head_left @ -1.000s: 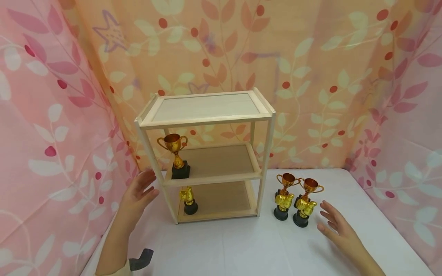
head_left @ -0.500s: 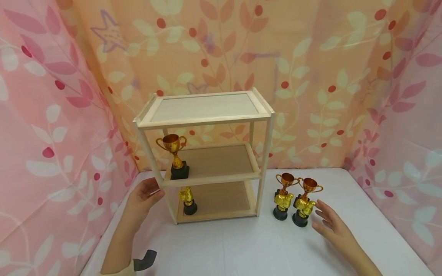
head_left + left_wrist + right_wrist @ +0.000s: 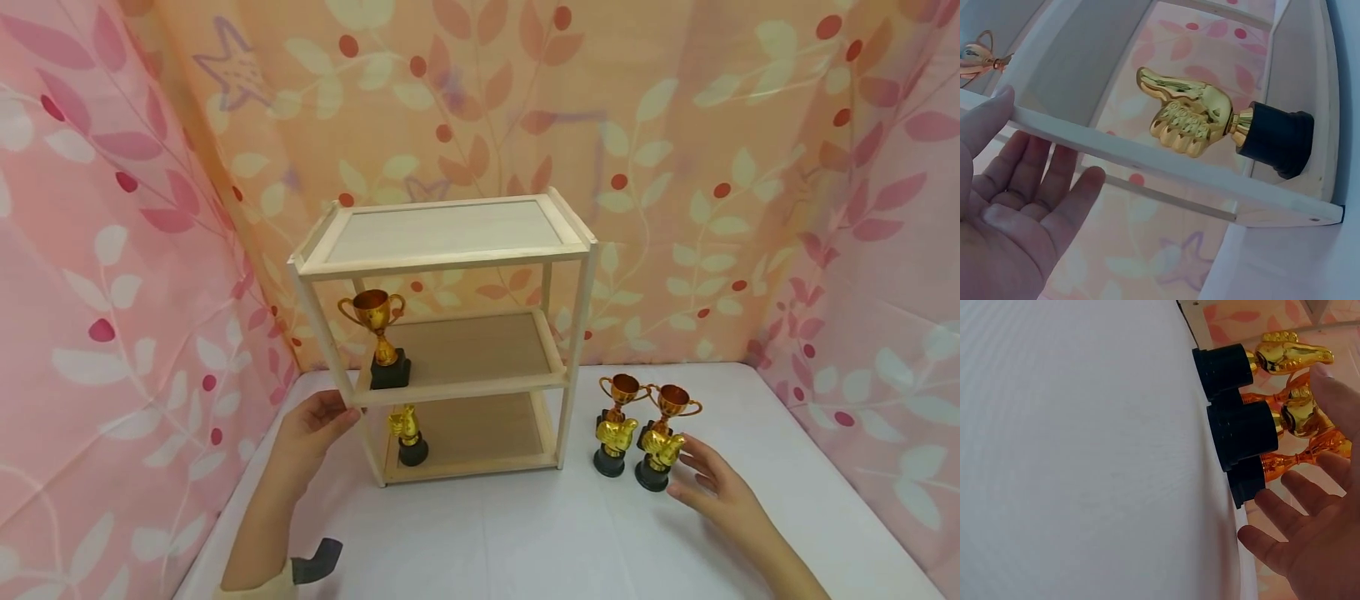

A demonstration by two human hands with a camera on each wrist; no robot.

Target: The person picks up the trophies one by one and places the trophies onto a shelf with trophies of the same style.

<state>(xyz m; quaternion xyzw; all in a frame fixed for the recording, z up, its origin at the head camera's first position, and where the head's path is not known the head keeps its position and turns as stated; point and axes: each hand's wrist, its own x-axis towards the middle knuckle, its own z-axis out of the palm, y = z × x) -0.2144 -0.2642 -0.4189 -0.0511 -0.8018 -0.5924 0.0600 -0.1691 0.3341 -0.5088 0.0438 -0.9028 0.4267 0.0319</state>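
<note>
My left hand (image 3: 307, 433) is at the left front post of a pale wooden three-tier shelf (image 3: 457, 387). In the left wrist view its thumb lies over the post and its fingers pass behind it. A gold cup trophy (image 3: 384, 337) stands on the middle tier; a gold thumbs-up trophy (image 3: 1194, 119) on a black round base stands on the bottom tier. My right hand (image 3: 723, 492) is beside the front right thumbs-up trophy (image 3: 656, 462), fingers spread and thumb apart. Another thumbs-up trophy (image 3: 613, 450) and two cup trophies (image 3: 621, 398) (image 3: 1282, 464) stand close by.
White cloth covers the table (image 3: 510, 542) under shelf and trophies. A patterned curtain (image 3: 660, 208) hangs behind, with pink ones at both sides (image 3: 97, 333). A dark device (image 3: 317, 562) is fixed to the left wrist, low in the head view.
My left hand has moved right onto the shelf's post. The right hand has moved left, closer to the front right thumbs-up trophy. Shelf and trophies stand as before.
</note>
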